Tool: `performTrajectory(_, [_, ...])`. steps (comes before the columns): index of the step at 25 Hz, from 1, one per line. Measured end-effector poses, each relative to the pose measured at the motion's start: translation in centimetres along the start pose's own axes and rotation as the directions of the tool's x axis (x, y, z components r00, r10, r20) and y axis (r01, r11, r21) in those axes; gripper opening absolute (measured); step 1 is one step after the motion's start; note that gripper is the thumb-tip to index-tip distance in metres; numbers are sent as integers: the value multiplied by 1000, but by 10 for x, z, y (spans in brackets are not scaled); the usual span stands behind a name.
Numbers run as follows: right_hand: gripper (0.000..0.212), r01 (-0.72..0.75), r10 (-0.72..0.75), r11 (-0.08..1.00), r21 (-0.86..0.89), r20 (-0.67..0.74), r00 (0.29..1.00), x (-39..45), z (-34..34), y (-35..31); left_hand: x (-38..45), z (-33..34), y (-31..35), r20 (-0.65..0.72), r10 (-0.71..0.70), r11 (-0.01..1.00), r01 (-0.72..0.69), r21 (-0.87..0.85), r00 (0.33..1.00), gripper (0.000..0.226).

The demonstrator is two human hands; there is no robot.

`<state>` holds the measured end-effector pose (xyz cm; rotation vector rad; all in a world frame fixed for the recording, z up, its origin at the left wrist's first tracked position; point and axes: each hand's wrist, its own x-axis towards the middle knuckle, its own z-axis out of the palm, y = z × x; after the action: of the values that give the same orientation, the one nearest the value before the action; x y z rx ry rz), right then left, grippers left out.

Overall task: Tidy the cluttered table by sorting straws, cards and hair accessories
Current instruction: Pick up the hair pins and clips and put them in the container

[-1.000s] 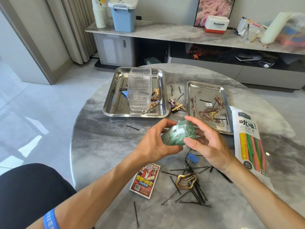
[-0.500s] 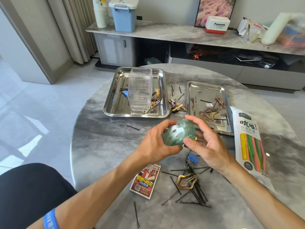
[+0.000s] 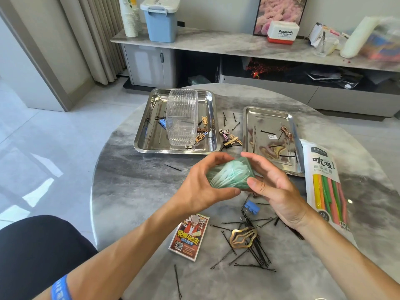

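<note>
Now the translucent green plastic box of pale picks (image 3: pixel 230 176) sits tipped between both hands above the table. Left hand (image 3: pixel 203 187) grips its near end, fingers curled round it; since a second ago the right hand (image 3: pixel 275 189) has slid its thumb and fingertips closer onto the far end, pinching it. Looks like it's being readied for stowing. Below the right hand lie black bobby pins (image 3: pixel 249 245); beyond it, the steel tray (image 3: pixel 290 169).

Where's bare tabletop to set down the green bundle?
Free: left of the card pack, below the left tray, apart from one stray pin. Crowded: hairpin pile under the right hand, and the gap between the trays.
</note>
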<state>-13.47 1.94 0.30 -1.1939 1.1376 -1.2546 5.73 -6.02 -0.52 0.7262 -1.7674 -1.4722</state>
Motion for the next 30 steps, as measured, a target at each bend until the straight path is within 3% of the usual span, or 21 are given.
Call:
performTrajectory(5, [59,12,-13,996,88,5,1000,4,3,-1,1,-3,3,7,15,999,-15,-44,1000,63])
performTrajectory(9, [54,-6,23,958,287,-57,998,4,2,-3,-2,0,3,41,-4,1000,4,-21,999,72])
performTrajectory(17, [45,-37,79,893,449,-74,994,4,1,0,-2,0,6,30,-15,998,17,-63,999,68])
performTrajectory(27, [55,0,29,972,236,-117,993,3,17,0,-1,1,10,-4,-21,998,22,66,1000,66])
performTrajectory(30, [55,-3,38,968,250,-135,990,2,19,1,-1,1,11,0,-24,997,23,72,1000,66])
